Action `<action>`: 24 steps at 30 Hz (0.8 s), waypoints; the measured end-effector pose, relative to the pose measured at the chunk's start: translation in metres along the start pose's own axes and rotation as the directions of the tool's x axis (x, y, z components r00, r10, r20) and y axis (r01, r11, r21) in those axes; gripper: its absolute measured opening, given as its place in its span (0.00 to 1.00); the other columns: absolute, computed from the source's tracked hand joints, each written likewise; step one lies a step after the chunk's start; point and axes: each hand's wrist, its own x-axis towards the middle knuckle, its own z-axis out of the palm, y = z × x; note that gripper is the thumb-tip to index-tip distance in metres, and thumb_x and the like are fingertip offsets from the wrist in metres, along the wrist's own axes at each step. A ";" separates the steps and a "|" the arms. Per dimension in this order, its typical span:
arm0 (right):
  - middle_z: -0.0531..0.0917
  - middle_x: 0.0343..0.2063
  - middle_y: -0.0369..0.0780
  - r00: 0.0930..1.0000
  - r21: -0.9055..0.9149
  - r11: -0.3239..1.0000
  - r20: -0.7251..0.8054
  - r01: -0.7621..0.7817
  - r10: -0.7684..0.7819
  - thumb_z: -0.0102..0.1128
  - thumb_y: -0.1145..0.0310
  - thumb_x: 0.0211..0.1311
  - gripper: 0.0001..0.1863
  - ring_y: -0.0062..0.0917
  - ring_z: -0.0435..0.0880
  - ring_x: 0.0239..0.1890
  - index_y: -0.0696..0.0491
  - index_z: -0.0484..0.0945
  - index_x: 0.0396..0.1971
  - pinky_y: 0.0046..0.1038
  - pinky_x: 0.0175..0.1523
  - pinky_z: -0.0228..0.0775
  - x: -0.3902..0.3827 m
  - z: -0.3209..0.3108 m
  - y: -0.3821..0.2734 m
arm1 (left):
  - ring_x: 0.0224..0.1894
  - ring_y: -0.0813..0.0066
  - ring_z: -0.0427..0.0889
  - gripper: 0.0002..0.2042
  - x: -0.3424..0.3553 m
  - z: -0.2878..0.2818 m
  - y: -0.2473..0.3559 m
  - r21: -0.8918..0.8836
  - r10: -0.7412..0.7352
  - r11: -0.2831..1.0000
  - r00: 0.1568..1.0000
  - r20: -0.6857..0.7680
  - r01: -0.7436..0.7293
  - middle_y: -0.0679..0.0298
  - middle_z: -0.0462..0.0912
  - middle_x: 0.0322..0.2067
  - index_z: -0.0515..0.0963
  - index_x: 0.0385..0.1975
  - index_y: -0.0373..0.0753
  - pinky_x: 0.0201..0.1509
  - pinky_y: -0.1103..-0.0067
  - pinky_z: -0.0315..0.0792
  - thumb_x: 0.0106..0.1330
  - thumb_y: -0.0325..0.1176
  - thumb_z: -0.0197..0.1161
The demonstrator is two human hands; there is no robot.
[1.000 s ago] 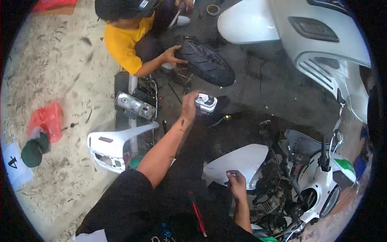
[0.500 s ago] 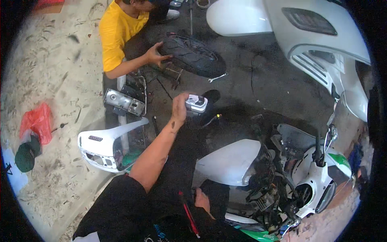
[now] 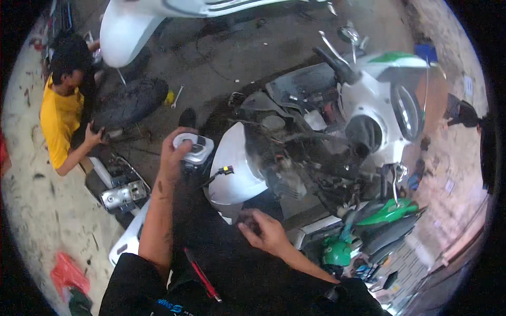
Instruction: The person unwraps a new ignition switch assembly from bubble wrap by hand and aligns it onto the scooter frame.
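Observation:
My left hand point(image 3: 176, 150) is closed round a white-and-grey handheld device point(image 3: 203, 154), the thumb lying on its upper face. Below the device, a black cable ends in a connector point(image 3: 225, 170) with a yellow band, seen in front of a white body panel point(image 3: 232, 190). My right hand point(image 3: 266, 231) is raised close to my body, below that panel, its fingers curled toward the thumb. Whatever lies between those fingers, if anything, is dark and I cannot make it out. Just beyond the panel are the exposed dark inner parts point(image 3: 295, 163) of a scooter.
The scooter's white front with handlebar point(image 3: 377, 110) stands to the right. A white scooter body point(image 3: 126, 31) is at the top. At left, a person in a yellow shirt point(image 3: 60, 116) handles a tire point(image 3: 132, 102) near a wrench point(image 3: 178, 97). A green scooter point(image 3: 390, 210) stands lower right.
The view has swung right, so the scene sits farther left. My right hand has risen from my lap with its fingers curled. The device stays in my left hand.

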 end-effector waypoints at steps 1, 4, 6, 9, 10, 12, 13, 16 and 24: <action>0.81 0.32 0.45 1.000 0.016 1.000 -0.024 0.006 -0.006 0.63 0.66 0.59 0.15 0.40 0.83 0.35 0.54 0.75 0.44 0.36 0.41 0.75 -0.008 -0.015 -0.007 | 0.35 0.78 0.80 0.20 0.002 0.012 0.001 0.097 0.032 0.994 0.996 0.088 -0.041 0.63 0.82 0.34 0.79 0.40 0.34 0.42 0.80 0.72 0.57 0.46 0.65; 0.83 0.35 0.44 0.986 0.075 0.995 0.146 0.070 -0.080 0.64 0.66 0.59 0.17 0.37 0.84 0.39 0.54 0.76 0.47 0.33 0.45 0.76 -0.035 -0.073 -0.028 | 0.37 0.79 0.79 0.19 0.008 0.058 0.008 0.236 0.011 0.969 0.973 0.230 -0.067 0.64 0.82 0.33 0.80 0.40 0.34 0.43 0.80 0.71 0.56 0.43 0.67; 0.84 0.36 0.44 0.976 0.156 0.986 0.197 0.056 -0.087 0.65 0.66 0.59 0.16 0.36 0.85 0.40 0.55 0.77 0.46 0.33 0.46 0.76 -0.049 -0.120 -0.052 | 0.36 0.78 0.79 0.16 0.008 0.083 0.021 0.216 -0.035 0.976 0.962 0.270 -0.025 0.65 0.82 0.33 0.81 0.38 0.34 0.43 0.80 0.71 0.57 0.40 0.65; 0.85 0.33 0.43 0.982 0.163 0.969 0.005 0.184 -0.187 0.68 0.67 0.56 0.17 0.31 0.86 0.37 0.58 0.79 0.44 0.31 0.44 0.76 -0.071 -0.178 -0.064 | 0.36 0.78 0.79 0.15 0.003 0.106 0.039 0.226 -0.091 0.974 0.936 0.339 0.013 0.64 0.82 0.33 0.81 0.37 0.34 0.42 0.80 0.71 0.57 0.40 0.65; 0.85 0.32 0.43 0.976 0.251 0.948 -0.145 0.198 -0.165 0.68 0.69 0.56 0.17 0.29 0.86 0.35 0.59 0.79 0.43 0.30 0.43 0.76 -0.075 -0.187 -0.058 | 0.35 0.77 0.79 0.15 0.006 0.107 0.039 0.241 -0.108 0.971 0.900 0.423 0.003 0.64 0.82 0.32 0.81 0.37 0.33 0.41 0.79 0.72 0.57 0.39 0.64; 0.84 0.31 0.43 0.946 0.330 0.919 -0.303 0.214 -0.112 0.68 0.70 0.55 0.16 0.28 0.85 0.34 0.60 0.79 0.43 0.29 0.42 0.76 -0.070 -0.198 -0.053 | 0.34 0.77 0.79 0.15 0.005 0.115 0.033 0.243 -0.107 0.970 0.853 0.511 -0.023 0.64 0.82 0.32 0.81 0.36 0.33 0.41 0.79 0.72 0.56 0.39 0.64; 0.84 0.31 0.44 0.916 0.191 0.957 -0.379 0.219 -0.134 0.66 0.71 0.55 0.15 0.30 0.85 0.33 0.61 0.78 0.42 0.31 0.41 0.75 -0.054 -0.207 -0.051 | 0.34 0.76 0.79 0.15 0.004 0.116 0.033 0.248 -0.103 0.967 0.812 0.574 -0.053 0.64 0.81 0.31 0.81 0.36 0.33 0.41 0.79 0.72 0.56 0.39 0.64; 0.83 0.30 0.45 0.841 -0.080 0.977 -0.498 0.199 -0.212 0.62 0.74 0.55 0.12 0.35 0.84 0.33 0.62 0.77 0.39 0.35 0.41 0.75 0.001 -0.228 -0.052 | 0.37 0.76 0.79 0.17 -0.007 0.117 0.032 0.246 -0.197 0.968 0.776 0.599 0.056 0.63 0.81 0.33 0.79 0.39 0.33 0.44 0.79 0.71 0.55 0.39 0.63; 0.82 0.35 0.54 0.898 -0.515 0.740 0.318 0.432 -0.303 0.61 0.70 0.53 0.12 0.48 0.81 0.43 0.60 0.81 0.37 0.41 0.47 0.71 0.090 -0.225 -0.051 | 0.34 0.75 0.79 0.23 -0.021 0.107 0.026 0.340 -0.274 0.934 0.823 0.498 0.106 0.62 0.81 0.30 0.78 0.40 0.34 0.41 0.81 0.70 0.59 0.51 0.57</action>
